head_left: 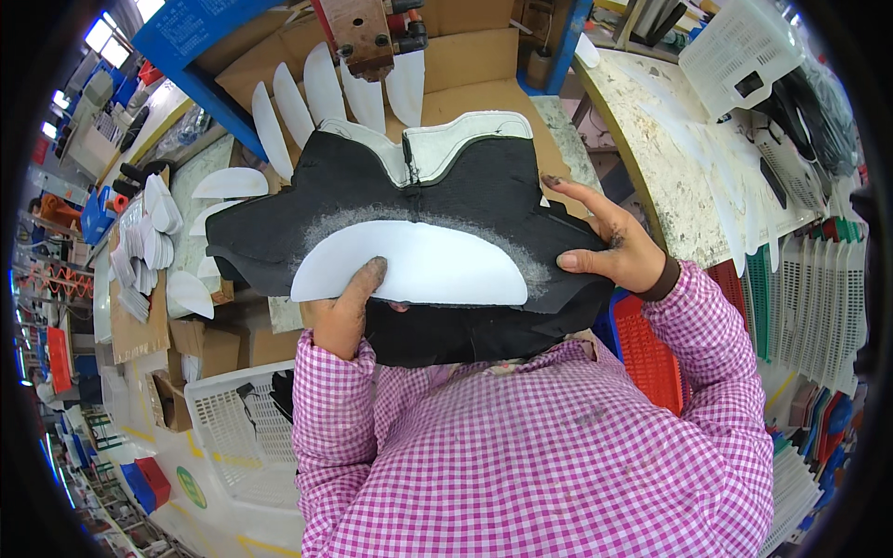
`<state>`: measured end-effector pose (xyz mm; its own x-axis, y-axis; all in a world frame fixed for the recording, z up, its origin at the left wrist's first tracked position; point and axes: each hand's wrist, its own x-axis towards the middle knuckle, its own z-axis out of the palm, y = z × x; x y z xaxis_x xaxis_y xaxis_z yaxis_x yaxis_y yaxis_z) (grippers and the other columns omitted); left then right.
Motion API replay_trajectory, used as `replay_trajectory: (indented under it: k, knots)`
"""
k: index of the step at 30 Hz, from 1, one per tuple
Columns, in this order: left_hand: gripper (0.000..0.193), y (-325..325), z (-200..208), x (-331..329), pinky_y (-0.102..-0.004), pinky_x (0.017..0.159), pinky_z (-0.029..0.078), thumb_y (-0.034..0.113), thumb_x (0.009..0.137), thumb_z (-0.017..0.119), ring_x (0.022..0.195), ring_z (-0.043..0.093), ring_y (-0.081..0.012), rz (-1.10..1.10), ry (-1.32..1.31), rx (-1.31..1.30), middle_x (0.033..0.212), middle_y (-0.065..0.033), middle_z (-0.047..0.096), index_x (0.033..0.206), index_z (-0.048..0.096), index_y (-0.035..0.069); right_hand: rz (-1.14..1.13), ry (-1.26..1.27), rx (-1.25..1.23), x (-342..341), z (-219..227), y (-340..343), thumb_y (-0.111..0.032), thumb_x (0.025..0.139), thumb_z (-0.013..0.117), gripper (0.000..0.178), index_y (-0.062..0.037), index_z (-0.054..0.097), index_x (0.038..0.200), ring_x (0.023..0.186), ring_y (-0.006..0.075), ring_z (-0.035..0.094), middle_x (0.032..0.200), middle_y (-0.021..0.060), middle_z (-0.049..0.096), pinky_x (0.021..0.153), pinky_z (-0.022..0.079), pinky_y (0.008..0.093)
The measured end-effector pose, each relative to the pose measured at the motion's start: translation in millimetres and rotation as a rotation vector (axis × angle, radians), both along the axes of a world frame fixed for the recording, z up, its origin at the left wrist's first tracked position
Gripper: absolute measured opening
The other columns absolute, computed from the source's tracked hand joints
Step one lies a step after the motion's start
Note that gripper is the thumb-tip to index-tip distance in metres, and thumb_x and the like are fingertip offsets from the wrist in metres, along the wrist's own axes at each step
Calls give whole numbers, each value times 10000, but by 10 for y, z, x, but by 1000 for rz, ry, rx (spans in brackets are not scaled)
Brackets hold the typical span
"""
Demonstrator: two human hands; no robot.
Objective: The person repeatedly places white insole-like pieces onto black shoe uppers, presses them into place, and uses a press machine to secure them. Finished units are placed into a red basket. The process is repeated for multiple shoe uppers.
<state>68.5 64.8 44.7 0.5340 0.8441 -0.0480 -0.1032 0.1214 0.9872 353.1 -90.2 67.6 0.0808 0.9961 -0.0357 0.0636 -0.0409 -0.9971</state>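
Note:
A black shoe upper point(251, 228) with white padded collar edges point(470, 144) is spread in front of me. Across its lower middle lies a smooth white half-moon piece point(446, 265), with rough grey scuffing point(372, 216) along its curved edge. My left hand point(344, 312) pinches both at the left, thumb on top of the white piece and fingers mostly hidden underneath. Gripping the upper's right side is my right hand point(619, 242), thumb on the black face and forefinger raised near the collar. Another black layer point(456, 335) hangs below the straight edge.
More half-moon pieces point(321, 84) stand fanned under a machine head point(358, 37) beyond the upper. Stacked white pieces point(158, 205) lie at left, above a white basket point(246, 423). A worktable point(642, 121) and a red basket point(646, 353) are at right.

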Motion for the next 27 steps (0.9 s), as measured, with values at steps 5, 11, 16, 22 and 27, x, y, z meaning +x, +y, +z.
replay_trajectory:
  k: [5,11,16,22,27]
  knots:
    - [256,-14,-181,-37,-278,552,498,143,861,614,684,620,-189,-15,142,70,851,-134,643,1006,609,-68,66,-332,124,-19,-167,66,-8,779,673,565,-89,471,1301,1224,218,465,1307,123,501,997,403,319]
    - [254,20,-485,-50,-326,699,510,206,847,656,757,652,-219,105,546,426,888,-106,678,966,662,-18,215,-1000,-293,-133,-111,204,-188,778,685,446,-147,581,1210,986,275,572,1046,138,606,796,451,367]
    - [242,63,-657,-101,-339,785,502,158,804,693,838,655,-254,132,536,617,937,-117,677,981,664,-5,192,-1617,169,-424,82,230,-248,749,665,516,-108,552,1232,1209,295,426,1279,157,467,966,358,433]
    - [226,20,-583,-69,-334,797,487,153,819,678,863,645,-248,116,557,695,953,-110,675,974,660,-10,448,-1473,577,-880,-280,687,-225,795,603,561,63,460,1256,1285,274,388,1385,182,388,1062,300,401]
    - [235,-14,-338,-56,-289,642,508,168,878,612,715,629,-191,152,319,437,917,-117,660,997,623,-36,509,-1389,549,-836,-353,760,-243,784,619,570,69,469,1236,1286,274,389,1370,185,411,1060,295,418]
